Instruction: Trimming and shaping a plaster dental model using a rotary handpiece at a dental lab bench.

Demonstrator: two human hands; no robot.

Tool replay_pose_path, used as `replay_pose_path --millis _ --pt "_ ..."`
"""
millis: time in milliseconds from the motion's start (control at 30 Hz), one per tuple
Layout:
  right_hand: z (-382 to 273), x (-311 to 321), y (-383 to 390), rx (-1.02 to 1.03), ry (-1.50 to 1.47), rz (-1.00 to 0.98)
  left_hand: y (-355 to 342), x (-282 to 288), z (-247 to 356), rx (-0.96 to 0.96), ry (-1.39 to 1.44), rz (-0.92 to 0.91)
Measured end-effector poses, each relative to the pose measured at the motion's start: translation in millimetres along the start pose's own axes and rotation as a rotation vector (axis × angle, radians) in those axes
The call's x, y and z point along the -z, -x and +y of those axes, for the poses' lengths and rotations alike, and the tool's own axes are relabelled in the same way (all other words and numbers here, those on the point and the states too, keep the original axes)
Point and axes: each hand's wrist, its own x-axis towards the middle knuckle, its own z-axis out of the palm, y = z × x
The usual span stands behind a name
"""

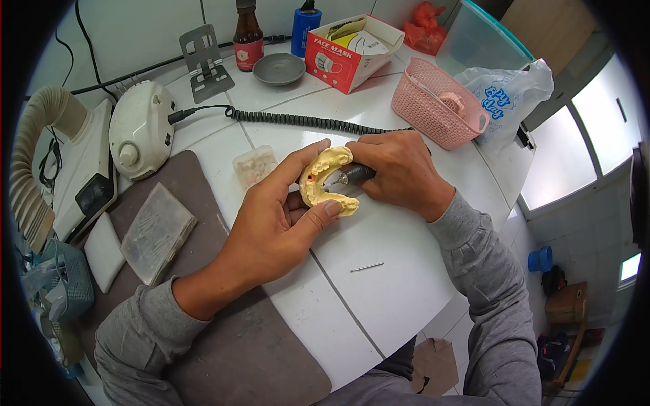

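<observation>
Far left: a white control box (141, 128) is being parked beside the brown mat (271, 338); a coiled black cord (305, 120) is being run from it rightward across the table.

Left hand (274, 223): closed round a yellow dental cast (309, 193), which is being held up over the white table, mid-view. Thumb is being pressed on the near arm of the U; fingers are being kept at the outer, far side.

Cast handling, judged by look: probably plaster-like, so fairly light, stiff, brittle, dry, maybe dusty rather than slick. Teeth and arm ends are being rated as chip-prone. Best hold: thick outer curve; arms not to be squeezed together, thumb kept clear of the bur.

Right of that, a dark handpiece (362, 174) is being gripped by the right hand (405, 166), fingers curled narrow round it. Its bur is being pointed into the U's opening; contact can't be told. Handpiece is being judged rigid, denser, with some cord drag; front-end grip is being favoured.
</observation>
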Motion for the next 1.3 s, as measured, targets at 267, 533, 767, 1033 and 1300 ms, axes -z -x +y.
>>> replay_pose_path --millis 267,533,767,1033,1300 --pt "-0.4 0.6 0.1 0.011 -0.020 0.013 -0.5 -2.1 1.5 -0.009 -0.009 0.019" --pt "-0.8 -0.1 0.2 0.000 0.002 0.008 -0.4 -2.1 1.0 -0.014 0.014 0.037" --pt "-0.3 0.3 0.1 0.007 -0.015 0.017 -1.0 -1.8 0.1 -0.012 0.028 0.028" --pt "-0.7 2.0 0.2 0.006 -0.007 -0.011 -0.5 -3.0 1.7 -0.014 0.018 0.026" --pt "-0.9 0.6 0.4 0.009 -0.022 0.018 -0.1 -3.1 1.0 -0.018 0.033 0.033"
